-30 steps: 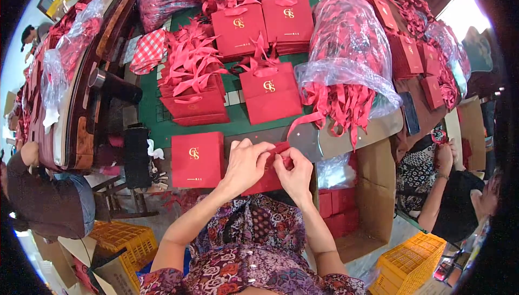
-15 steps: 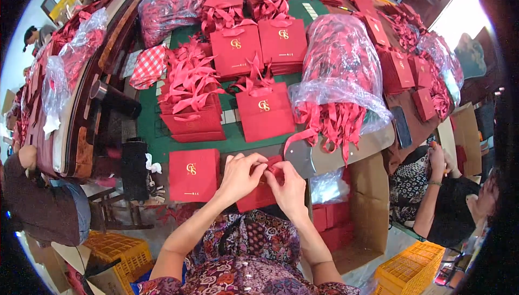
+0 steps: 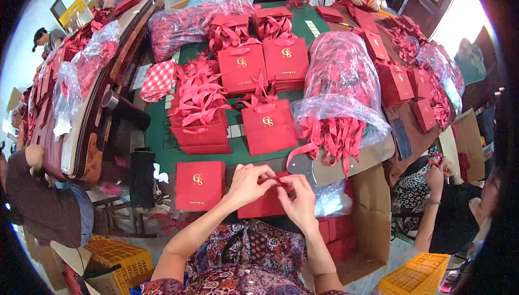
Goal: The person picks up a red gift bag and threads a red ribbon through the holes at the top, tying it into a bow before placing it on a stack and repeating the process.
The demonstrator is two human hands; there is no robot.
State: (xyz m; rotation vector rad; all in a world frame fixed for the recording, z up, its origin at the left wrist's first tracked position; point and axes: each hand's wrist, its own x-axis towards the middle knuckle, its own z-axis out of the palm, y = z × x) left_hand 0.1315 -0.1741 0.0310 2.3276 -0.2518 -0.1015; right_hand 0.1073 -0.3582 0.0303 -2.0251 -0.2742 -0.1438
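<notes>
The red bag [image 3: 262, 206] is at the near edge of the desk [image 3: 277, 164], directly before the person, with its upper edge pinched between the fingertips of the left hand [image 3: 250, 184] and the right hand [image 3: 299, 200]; both hands grasp it. A second bag [image 3: 200, 186] lies flat just beside it to the left. Beyond are a ribbon-handled bag [image 3: 269, 128], a bag stack [image 3: 201, 135] to its left, and a clear plastic sack [image 3: 343, 68] of red ribbons to its right.
</notes>
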